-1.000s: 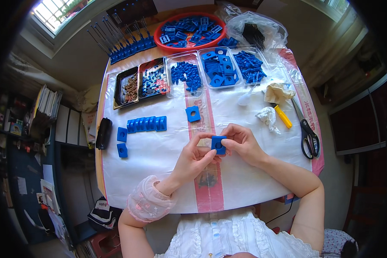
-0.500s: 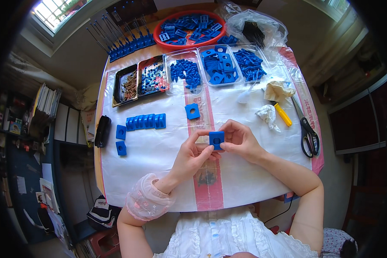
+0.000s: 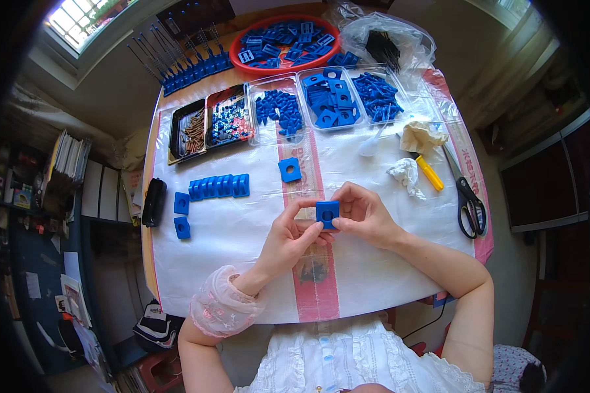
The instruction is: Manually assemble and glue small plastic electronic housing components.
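A small square blue plastic piece (image 3: 327, 212) with a round recess in its face is pinched between my two hands, above the middle of the table. My left hand (image 3: 293, 229) grips its left edge and lower corner with thumb and fingers. On its right side, my right hand (image 3: 362, 213) holds the lower corner with the thumb, fingers curled behind. Beyond them lies a similar blue square with a round hole (image 3: 290, 169). To the left stands a row of blue pieces (image 3: 219, 187), with two single ones (image 3: 181, 203) beside it.
Trays of screws (image 3: 188, 134), nuts (image 3: 229, 122) and blue parts (image 3: 336, 98) line the far side; behind is a red basin (image 3: 244, 67). Scissors (image 3: 468, 204), a yellow-handled tool (image 3: 430, 173) and crumpled tissue (image 3: 406, 175) lie right. A black case (image 3: 153, 202) sits at the left edge.
The whole view has shifted very slightly. Both hands keep the same hold on the blue piece, and nothing else has visibly moved.
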`<act>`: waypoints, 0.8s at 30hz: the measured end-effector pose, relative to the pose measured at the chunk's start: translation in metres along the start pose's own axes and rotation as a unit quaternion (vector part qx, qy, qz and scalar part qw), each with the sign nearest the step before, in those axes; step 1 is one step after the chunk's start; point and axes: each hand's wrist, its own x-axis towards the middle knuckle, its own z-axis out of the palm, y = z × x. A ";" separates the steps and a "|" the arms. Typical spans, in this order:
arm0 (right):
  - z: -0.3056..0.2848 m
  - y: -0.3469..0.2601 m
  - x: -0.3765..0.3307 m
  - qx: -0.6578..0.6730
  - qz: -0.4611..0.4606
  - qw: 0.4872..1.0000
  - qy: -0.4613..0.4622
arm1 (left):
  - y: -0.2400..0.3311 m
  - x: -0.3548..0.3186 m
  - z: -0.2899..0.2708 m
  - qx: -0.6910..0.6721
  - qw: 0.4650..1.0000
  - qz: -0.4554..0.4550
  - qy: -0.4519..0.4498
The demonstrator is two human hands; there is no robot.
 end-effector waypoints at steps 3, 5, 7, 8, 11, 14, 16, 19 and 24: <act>0.000 0.000 0.000 -0.002 -0.001 1.000 -0.001 | -0.001 0.000 -0.001 -0.004 1.000 0.000 0.000; -0.001 0.001 0.001 -0.003 -0.002 1.000 -0.002 | -0.002 0.000 -0.002 -0.012 1.000 -0.001 -0.002; -0.004 0.003 0.000 -0.010 -0.007 1.000 -0.011 | -0.003 0.000 -0.002 -0.015 1.000 0.000 -0.006; -0.005 0.004 0.000 -0.013 -0.010 1.000 -0.016 | -0.003 0.000 -0.002 -0.016 1.000 0.001 -0.008; 0.000 0.002 0.001 -0.004 -0.008 1.000 0.002 | -0.003 0.000 -0.002 -0.017 1.000 -0.004 -0.007; -0.001 -0.003 -0.001 -0.020 0.026 0.999 0.023 | 0.000 -0.001 0.001 -0.025 1.000 -0.003 -0.014; -0.003 0.000 -0.001 -0.014 0.018 0.999 0.029 | 0.001 -0.001 0.002 -0.010 1.000 0.005 -0.021; -0.003 0.001 0.000 -0.017 0.007 0.999 0.032 | 0.000 -0.002 0.002 -0.005 1.000 0.009 -0.024; -0.006 0.004 0.000 -0.013 0.005 0.999 0.032 | 0.001 -0.001 0.002 0.015 1.000 0.007 -0.023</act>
